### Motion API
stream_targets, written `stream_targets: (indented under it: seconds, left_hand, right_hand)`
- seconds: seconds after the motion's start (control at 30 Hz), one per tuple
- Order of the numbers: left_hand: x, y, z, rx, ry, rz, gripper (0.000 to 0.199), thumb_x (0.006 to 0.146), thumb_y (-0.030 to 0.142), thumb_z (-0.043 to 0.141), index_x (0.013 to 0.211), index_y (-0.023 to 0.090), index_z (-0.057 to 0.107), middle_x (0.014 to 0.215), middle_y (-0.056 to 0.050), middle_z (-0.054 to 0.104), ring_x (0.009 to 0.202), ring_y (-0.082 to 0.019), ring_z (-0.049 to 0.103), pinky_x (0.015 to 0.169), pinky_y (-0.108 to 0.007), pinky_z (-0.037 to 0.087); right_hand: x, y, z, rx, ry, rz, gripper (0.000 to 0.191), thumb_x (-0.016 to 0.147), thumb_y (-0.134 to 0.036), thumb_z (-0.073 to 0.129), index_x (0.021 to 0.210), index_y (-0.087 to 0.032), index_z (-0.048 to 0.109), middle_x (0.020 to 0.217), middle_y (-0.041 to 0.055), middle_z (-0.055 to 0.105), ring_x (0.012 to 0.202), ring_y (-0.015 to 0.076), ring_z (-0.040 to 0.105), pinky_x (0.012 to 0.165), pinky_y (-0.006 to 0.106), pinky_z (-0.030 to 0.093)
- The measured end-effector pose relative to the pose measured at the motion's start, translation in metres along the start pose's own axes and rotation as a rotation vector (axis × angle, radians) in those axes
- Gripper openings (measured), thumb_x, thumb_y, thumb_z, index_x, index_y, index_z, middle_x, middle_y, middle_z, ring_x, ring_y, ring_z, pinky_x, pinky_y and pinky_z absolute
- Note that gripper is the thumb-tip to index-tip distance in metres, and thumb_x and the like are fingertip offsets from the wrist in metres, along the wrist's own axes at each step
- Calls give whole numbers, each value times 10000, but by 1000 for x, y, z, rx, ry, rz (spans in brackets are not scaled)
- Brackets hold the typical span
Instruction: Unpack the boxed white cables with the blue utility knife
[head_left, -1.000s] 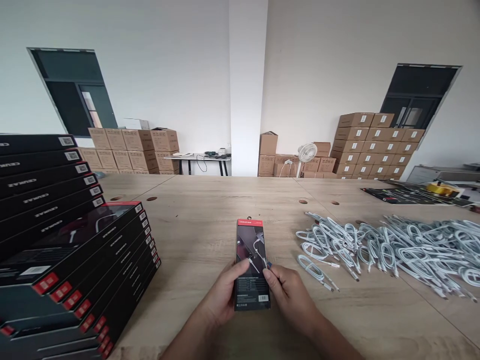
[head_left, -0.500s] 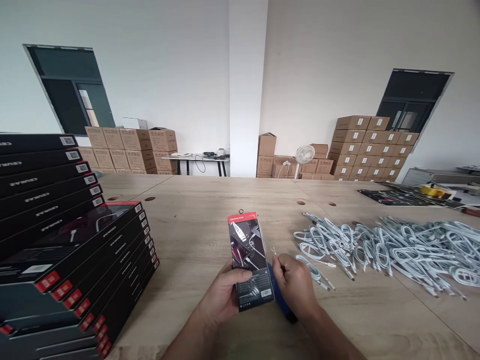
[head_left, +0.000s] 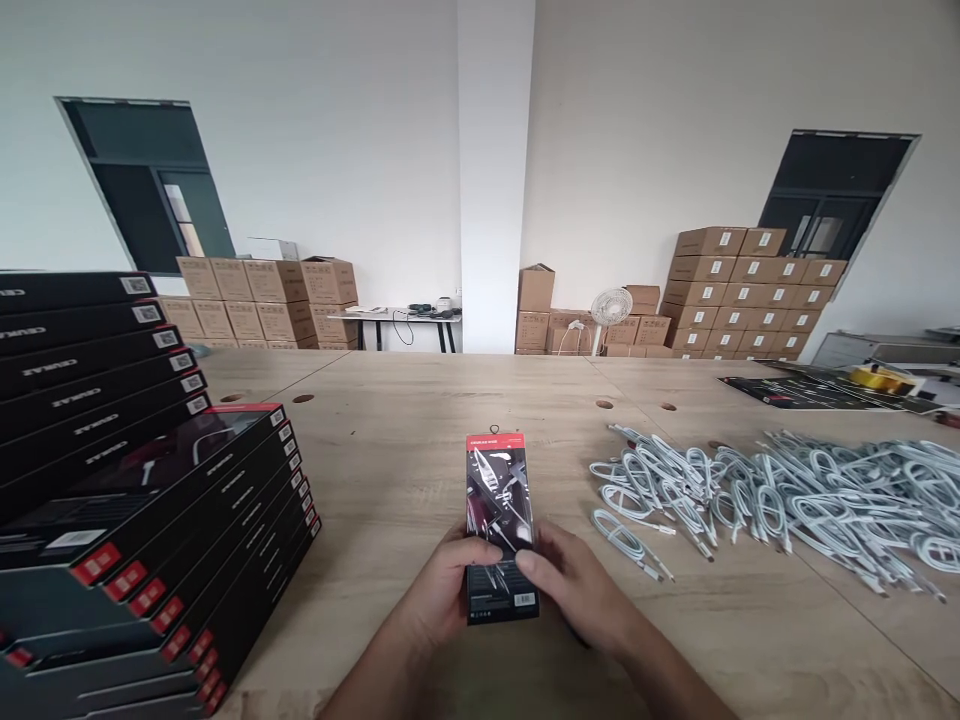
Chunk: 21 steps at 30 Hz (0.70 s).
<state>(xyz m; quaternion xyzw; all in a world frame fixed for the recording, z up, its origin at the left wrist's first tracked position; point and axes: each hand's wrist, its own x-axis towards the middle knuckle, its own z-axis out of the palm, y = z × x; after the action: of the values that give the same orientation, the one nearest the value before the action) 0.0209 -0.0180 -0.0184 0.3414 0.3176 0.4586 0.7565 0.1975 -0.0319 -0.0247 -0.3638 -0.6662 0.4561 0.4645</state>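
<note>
We're at a pale wood-grain counter [head_left: 405,410], and our landmark is the slim, glossy black rectangular box with a red top band [head_left: 501,480], held up just above it. Left of the box: stacked flat black cartons with red corners [head_left: 247,510]. Right of it: a messy spread of coiled white cables [head_left: 772,500]. Way beyond it are a white wall pillar [head_left: 495,180], a white fan [head_left: 611,306] and piled brown cardboard boxes [head_left: 724,290].

Half a second ago the box leaned over and our right hand was off its edge; now it's straightened up and that hand's back on it.

Our left hand [head_left: 448,583] has its fingers clamped on the box, thumb across the front. Our right hand [head_left: 574,575] pinches its right edge, thumb in front, other fingers partly hidden.
</note>
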Motion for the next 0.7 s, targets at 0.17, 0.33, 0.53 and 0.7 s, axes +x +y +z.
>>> stream_targets:
  seconds: [0.17,0.33,0.53,0.7]
  left_hand:
    - [10,0,4,417,113,339,393,660,284,692,1036,174,665,957,-59,728,897,-229,662,775,-326,507]
    - [16,-1,1,684,302,471,253,714,364,673,883,217,557,924,-31,647,916,-224,594,743,-305,428]
    - [9,-4,5,932,374,462,184,714,285,644,601,215,516,712,11,545,729,-181,521,677,-296,337]
    - [10,-2,4,958,353,358,124,711,226,574,589,208,590,636,-11,605,728,-212,596,677,-304,377]
  right_hand:
    - [3,5,4,-73,132,0,347,897,-514,640,952,-174,680,884,53,718,826,220,653,733,303,510]
    - [1,11,2,-431,324,-95,239,887,-427,655,889,-188,668,765,32,691,671,188,621,602,265,460]
    - [-2,12,3,-754,381,-259,138,883,-330,670,844,-201,640,754,25,671,628,168,626,570,247,435]
    - [-2,11,6,-889,377,-377,146,847,-268,684,759,-211,585,686,1,650,587,160,639,552,247,414]
